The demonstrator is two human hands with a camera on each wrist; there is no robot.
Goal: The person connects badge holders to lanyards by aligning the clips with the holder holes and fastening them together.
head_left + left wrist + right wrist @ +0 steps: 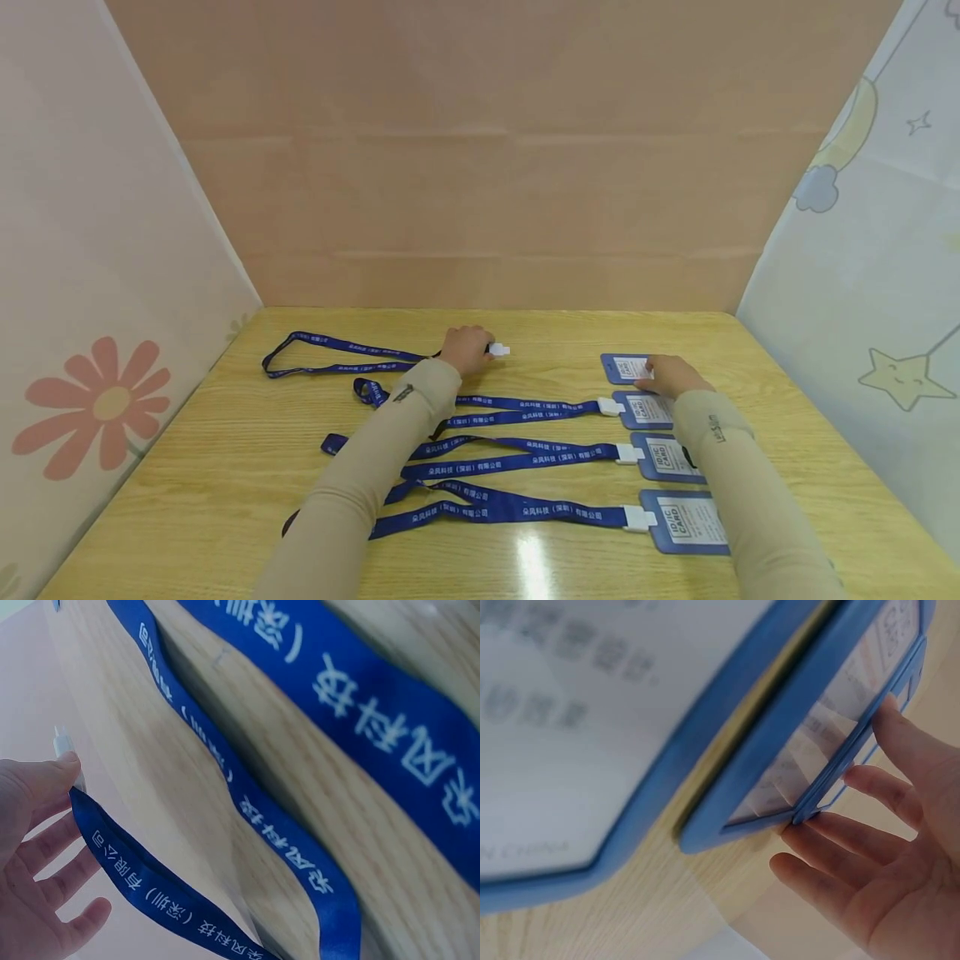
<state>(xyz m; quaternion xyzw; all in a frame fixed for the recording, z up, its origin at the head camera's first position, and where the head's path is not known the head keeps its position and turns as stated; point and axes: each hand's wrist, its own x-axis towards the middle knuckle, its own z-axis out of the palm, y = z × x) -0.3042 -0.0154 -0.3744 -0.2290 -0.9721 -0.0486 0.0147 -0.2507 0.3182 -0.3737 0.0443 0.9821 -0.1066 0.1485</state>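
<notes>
My left hand [465, 348] pinches the white clip [498, 350] of a blue printed lanyard [375, 351] at the back of the table. The lanyard's loop stretches out to the left of that hand. In the left wrist view the thumb presses on the clip [63, 744] while the other fingers are spread behind the strap [135, 877]. At the back right, my right hand [673, 375] pinches the right part of a blue-framed card holder [617, 367]. Its thumb lies over the holder's face in the right wrist view, fingertips at the edge. A gap of bare wood separates clip and holder.
Three more lanyards lie in rows nearer me, joined by white clips [630, 453] to card holders [647, 410] on the right. My forearms reach over some straps and holders. A brown backdrop [495, 167] and patterned side panels [862, 275] border the wooden table [525, 575].
</notes>
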